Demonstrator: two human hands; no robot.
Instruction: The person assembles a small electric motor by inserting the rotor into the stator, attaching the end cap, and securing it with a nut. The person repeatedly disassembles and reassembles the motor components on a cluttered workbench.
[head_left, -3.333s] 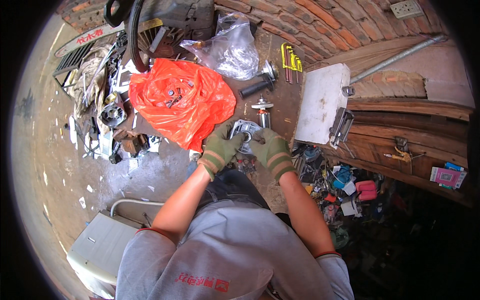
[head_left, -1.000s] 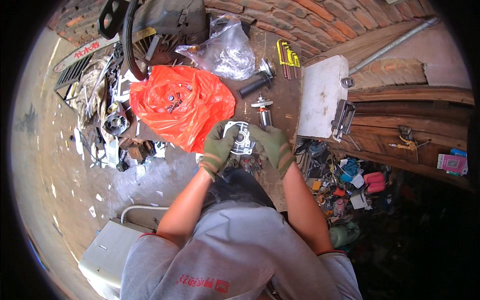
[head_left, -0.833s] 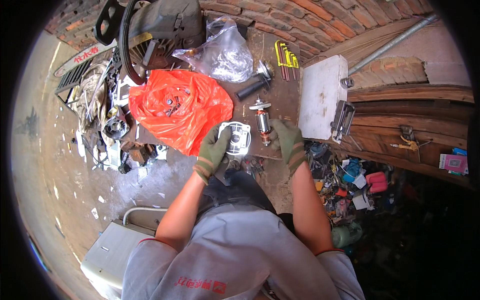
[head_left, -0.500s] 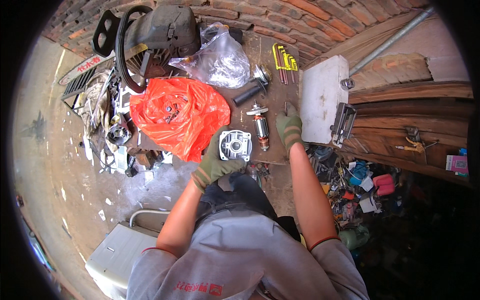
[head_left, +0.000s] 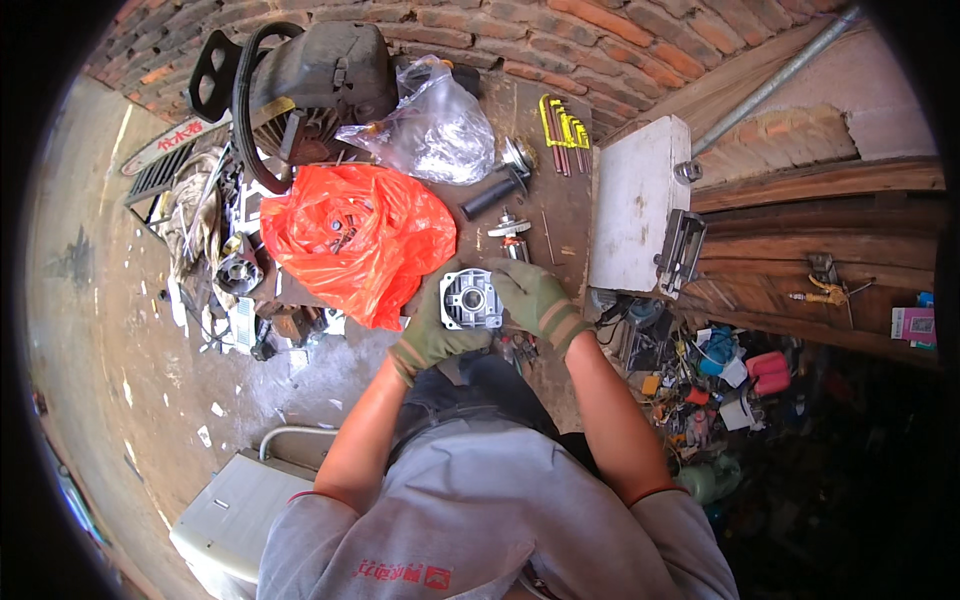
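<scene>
Both my hands wear green work gloves with tan cuff stripes. Over the near edge of the bench, my left hand is closed around the left side and underside of a silver metal gear housing, whose round bore faces up. My right hand is closed at the housing's right edge, its fingertips partly hidden. Just beyond the right hand lies a motor armature with a gear on its shaft; the glove hides its near end. A thin metal rod lies to its right.
An orange-red plastic bag with small parts sits left of the housing. Behind it are a chainsaw and a clear plastic bag. A black side handle, a yellow hex key set and a white board stand farther right.
My right hand has come left from beside the white board to the housing, now covering part of the armature. The thin rod now lies on the bench. The left hand keeps holding the housing.
</scene>
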